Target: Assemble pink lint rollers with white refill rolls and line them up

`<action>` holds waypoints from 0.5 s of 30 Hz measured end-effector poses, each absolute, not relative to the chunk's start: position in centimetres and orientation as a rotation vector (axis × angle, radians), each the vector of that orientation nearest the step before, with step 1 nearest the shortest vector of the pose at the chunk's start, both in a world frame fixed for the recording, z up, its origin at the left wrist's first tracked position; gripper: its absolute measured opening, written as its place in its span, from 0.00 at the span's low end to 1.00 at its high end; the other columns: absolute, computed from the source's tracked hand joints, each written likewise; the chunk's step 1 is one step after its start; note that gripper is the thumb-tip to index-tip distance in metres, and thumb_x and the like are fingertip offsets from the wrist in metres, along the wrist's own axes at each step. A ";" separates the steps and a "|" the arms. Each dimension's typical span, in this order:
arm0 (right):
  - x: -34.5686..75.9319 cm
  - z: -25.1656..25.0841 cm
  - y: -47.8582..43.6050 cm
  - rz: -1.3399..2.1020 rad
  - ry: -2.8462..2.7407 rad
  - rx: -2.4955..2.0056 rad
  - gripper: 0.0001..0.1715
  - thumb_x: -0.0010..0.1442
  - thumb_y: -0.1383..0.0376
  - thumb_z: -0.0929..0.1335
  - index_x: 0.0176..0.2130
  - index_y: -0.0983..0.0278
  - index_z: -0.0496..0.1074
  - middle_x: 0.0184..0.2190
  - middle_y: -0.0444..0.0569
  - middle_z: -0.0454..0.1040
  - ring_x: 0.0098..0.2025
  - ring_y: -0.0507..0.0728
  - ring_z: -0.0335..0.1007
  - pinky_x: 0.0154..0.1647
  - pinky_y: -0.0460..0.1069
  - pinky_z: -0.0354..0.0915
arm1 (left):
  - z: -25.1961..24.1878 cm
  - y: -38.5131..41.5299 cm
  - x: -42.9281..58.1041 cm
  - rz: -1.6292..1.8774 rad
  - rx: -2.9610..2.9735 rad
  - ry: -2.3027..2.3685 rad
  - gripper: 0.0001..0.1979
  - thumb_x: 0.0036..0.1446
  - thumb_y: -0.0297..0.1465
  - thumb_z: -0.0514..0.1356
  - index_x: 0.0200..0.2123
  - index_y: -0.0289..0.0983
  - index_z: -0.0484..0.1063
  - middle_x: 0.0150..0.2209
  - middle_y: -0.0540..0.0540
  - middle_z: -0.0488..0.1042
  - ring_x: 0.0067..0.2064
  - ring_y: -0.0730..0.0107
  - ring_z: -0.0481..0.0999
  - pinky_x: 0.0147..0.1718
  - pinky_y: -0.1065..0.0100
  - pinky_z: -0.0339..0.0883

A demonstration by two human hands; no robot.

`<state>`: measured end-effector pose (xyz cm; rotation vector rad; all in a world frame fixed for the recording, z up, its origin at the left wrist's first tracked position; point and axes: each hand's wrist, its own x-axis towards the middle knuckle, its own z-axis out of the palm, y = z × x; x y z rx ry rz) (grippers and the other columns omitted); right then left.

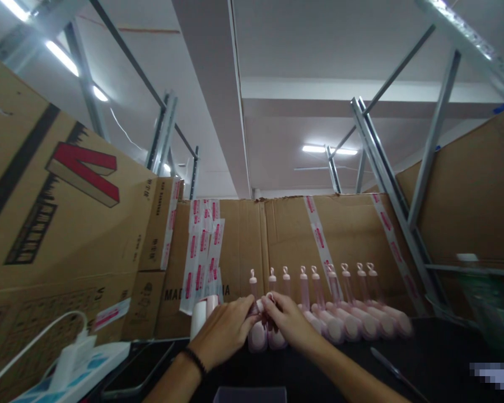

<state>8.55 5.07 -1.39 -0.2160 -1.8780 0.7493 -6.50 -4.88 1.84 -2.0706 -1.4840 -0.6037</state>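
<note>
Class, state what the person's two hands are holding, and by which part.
Both the left hand and right hand pinch a small pink bottle near its top.

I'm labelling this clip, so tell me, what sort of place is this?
Probably a warehouse or packing workshop. Taped cardboard cartons wall in a dark worktable, metal racking rises behind, and both hands, left hand and right hand, work at a row of identical pink bottles.

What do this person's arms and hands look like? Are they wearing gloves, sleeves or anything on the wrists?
Both hands are bare, with no gloves. The left hand has a thin dark band, like a bracelet or hair tie, around its wrist. The right hand shows nothing on its wrist. Both forearms are uncovered as far as the picture shows, so no sleeves appear. No rings or watch can be made out.
</note>
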 end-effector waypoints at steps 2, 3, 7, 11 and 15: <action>8.6 -1.4 5.5 0.839 -1.909 -0.159 0.26 0.64 0.46 0.61 0.28 0.63 0.63 0.20 0.41 0.66 0.20 0.49 0.60 0.23 0.45 0.56 | 2.0 -5.1 -6.2 -0.577 -2.077 -1.476 0.10 0.68 0.38 0.48 0.37 0.41 0.65 0.37 0.48 0.77 0.41 0.61 0.78 0.35 0.67 0.60; 8.6 -1.4 5.7 0.872 -1.915 -0.126 0.26 0.63 0.44 0.61 0.28 0.63 0.63 0.20 0.41 0.66 0.19 0.49 0.59 0.22 0.45 0.55 | 2.0 -5.2 -6.1 -0.559 -2.076 -1.471 0.11 0.68 0.39 0.48 0.37 0.41 0.65 0.37 0.48 0.77 0.41 0.61 0.78 0.35 0.67 0.61; 8.4 -1.4 6.0 0.969 -1.871 -0.032 0.27 0.61 0.43 0.63 0.28 0.63 0.64 0.20 0.41 0.65 0.20 0.50 0.59 0.23 0.46 0.55 | 2.1 -5.3 -5.8 -0.500 -2.043 -1.481 0.14 0.69 0.42 0.44 0.40 0.41 0.64 0.38 0.46 0.78 0.42 0.58 0.79 0.36 0.66 0.62; 7.8 -1.3 5.8 1.084 -1.760 0.003 0.26 0.60 0.44 0.65 0.29 0.63 0.64 0.21 0.40 0.63 0.22 0.50 0.58 0.24 0.46 0.55 | 2.0 -5.0 -5.9 -0.507 -1.979 -1.509 0.16 0.69 0.43 0.42 0.40 0.41 0.64 0.37 0.45 0.78 0.41 0.56 0.79 0.35 0.64 0.63; 7.6 -1.4 5.6 1.088 -1.734 0.014 0.25 0.60 0.45 0.65 0.29 0.63 0.63 0.22 0.40 0.62 0.23 0.50 0.57 0.26 0.46 0.55 | 1.9 -4.6 -5.9 -0.516 -1.976 -1.507 0.17 0.69 0.43 0.41 0.40 0.41 0.64 0.37 0.44 0.78 0.41 0.55 0.80 0.35 0.64 0.63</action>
